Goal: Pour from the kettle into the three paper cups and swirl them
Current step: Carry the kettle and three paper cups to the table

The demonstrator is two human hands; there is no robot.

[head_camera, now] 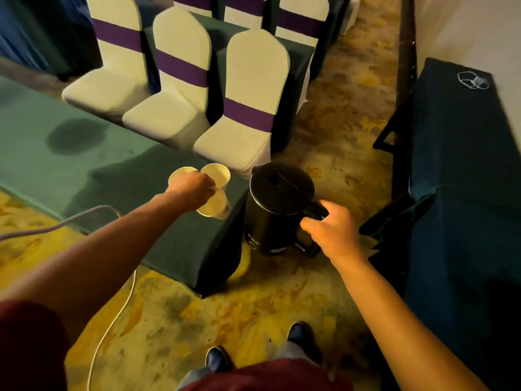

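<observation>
Green cloth is covering the surface, whose corner is lying just left of the black kettle. Right hand is curling closed around the kettle handle. Left hand is pinching three paper cups together, left of the kettle.

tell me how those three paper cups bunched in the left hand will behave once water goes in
The paper cups look thin-walled, so they would likely flex under the left hand, which pinches them by the rims. Bunched and tilted, they may well slip or spill as the kettle fills them.
</observation>
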